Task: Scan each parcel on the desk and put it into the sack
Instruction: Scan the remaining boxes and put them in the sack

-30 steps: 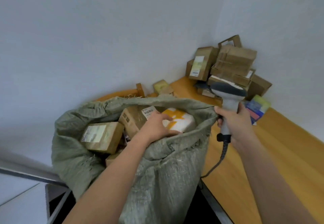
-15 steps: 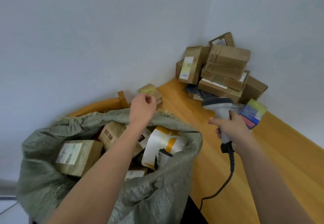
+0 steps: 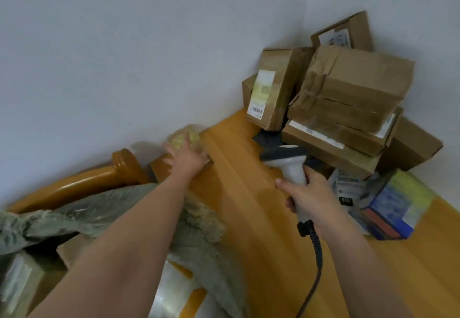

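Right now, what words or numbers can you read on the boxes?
"010": white digits on a black patch of the label on the grey parcel beside the right hand.
Barcode label on the upright brown box: too small to read.
Labels on the other stacked boxes: blurred.

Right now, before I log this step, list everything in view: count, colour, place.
Small parcel: one, brown with a yellowish label, blurred, at the desk's far left edge, under the left hand.
Stacked parcels: several, brown cardboard, in the wall corner.
Flat parcels: a few, blue, yellow and white, right of the scanner.
Sack: one, grey-green, lower left, boxes inside.
Desk: one, orange wood.
Chair back: one, orange wood, behind the sack.
Scanner: one, grey and white, corded.
Left hand: on the small parcel.
Right hand: grips the scanner.
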A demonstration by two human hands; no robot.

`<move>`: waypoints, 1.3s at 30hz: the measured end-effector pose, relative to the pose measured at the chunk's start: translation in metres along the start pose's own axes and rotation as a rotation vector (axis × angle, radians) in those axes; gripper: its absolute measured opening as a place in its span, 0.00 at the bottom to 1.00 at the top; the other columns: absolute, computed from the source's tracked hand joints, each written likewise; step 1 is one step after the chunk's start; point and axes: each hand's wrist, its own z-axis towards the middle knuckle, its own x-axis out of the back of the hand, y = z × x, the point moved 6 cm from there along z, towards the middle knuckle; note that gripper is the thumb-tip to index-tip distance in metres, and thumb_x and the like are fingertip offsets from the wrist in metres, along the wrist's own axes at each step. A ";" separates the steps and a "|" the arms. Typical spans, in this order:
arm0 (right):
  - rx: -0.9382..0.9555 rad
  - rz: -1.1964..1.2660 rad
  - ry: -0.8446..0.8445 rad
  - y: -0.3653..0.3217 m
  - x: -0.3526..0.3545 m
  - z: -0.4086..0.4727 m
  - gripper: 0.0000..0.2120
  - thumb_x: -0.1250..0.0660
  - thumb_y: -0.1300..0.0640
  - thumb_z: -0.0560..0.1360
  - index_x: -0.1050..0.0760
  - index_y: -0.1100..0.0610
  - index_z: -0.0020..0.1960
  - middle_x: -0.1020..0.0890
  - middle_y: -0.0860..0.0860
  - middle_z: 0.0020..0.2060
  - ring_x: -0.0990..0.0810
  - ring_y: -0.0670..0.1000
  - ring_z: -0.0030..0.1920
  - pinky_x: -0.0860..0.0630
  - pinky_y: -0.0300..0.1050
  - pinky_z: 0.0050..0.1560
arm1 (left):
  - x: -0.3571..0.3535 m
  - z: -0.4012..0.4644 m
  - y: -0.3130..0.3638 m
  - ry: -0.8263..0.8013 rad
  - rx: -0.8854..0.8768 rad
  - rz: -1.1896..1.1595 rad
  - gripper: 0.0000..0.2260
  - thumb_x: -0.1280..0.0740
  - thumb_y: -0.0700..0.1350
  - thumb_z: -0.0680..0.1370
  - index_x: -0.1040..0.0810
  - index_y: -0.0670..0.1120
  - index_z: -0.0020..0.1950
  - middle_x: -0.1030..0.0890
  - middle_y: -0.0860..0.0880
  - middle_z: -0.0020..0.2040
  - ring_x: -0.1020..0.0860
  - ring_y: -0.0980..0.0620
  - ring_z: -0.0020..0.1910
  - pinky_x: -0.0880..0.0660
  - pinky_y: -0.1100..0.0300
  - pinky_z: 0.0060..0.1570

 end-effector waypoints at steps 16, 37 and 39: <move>-0.045 0.096 0.115 0.008 0.040 -0.011 0.11 0.29 0.56 0.77 0.27 0.52 0.58 0.20 0.55 0.42 0.25 0.47 0.27 0.28 0.38 0.27 | -0.033 -0.075 0.059 -0.514 0.162 -0.763 0.18 0.32 0.52 0.77 0.30 0.51 0.65 0.22 0.43 0.51 0.21 0.44 0.46 0.19 0.49 0.41; 0.337 0.151 0.346 -0.010 0.033 -0.252 0.28 0.20 0.58 0.67 0.28 0.54 0.63 0.17 0.51 0.53 0.19 0.46 0.43 0.24 0.32 0.32 | 0.028 -0.360 -0.009 -1.143 -0.182 -1.099 0.29 0.31 0.57 0.73 0.29 0.46 0.71 0.20 0.40 0.63 0.23 0.39 0.62 0.27 0.39 0.62; 0.326 0.129 0.330 -0.004 0.033 -0.269 0.26 0.21 0.59 0.68 0.28 0.55 0.63 0.17 0.53 0.50 0.22 0.44 0.36 0.27 0.32 0.29 | 0.033 -0.372 -0.022 -1.099 -0.186 -1.043 0.29 0.27 0.50 0.70 0.28 0.45 0.69 0.19 0.41 0.61 0.21 0.40 0.61 0.25 0.41 0.61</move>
